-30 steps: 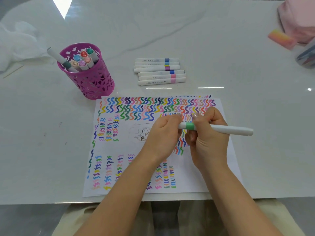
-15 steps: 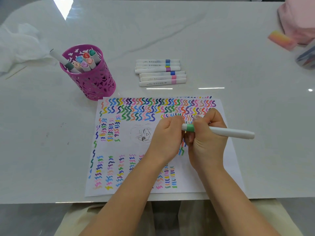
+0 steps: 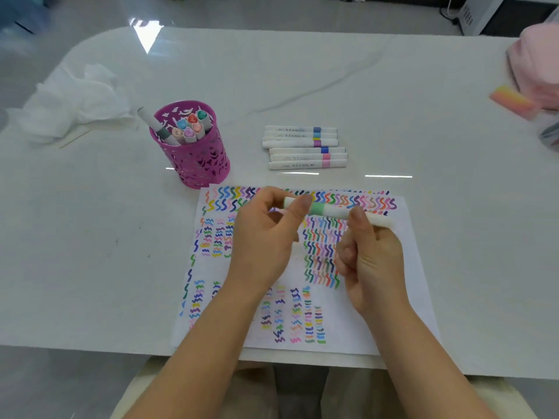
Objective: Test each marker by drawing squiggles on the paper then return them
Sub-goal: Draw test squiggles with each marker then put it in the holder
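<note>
A white marker with a green band (image 3: 325,209) is held level above the paper (image 3: 390,313), which is covered in coloured squiggles. My left hand (image 3: 266,237) pinches its capped left end between thumb and fingers. My right hand (image 3: 370,258) grips the barrel on the right. Several white markers (image 3: 305,148) with blue, purple and pink bands lie in a row beyond the paper. A pink perforated cup (image 3: 193,158) at the left holds several more markers.
Crumpled white tissue (image 3: 72,104) lies at the far left of the white table (image 3: 453,207). A pink bag (image 3: 538,65) and an orange-pink eraser (image 3: 512,101) sit at the far right. The table's front edge runs just below the paper.
The hands have drawn slightly apart along the marker, showing more of the green band and left end. The camera tilted up, so more of the table's far side shows.
</note>
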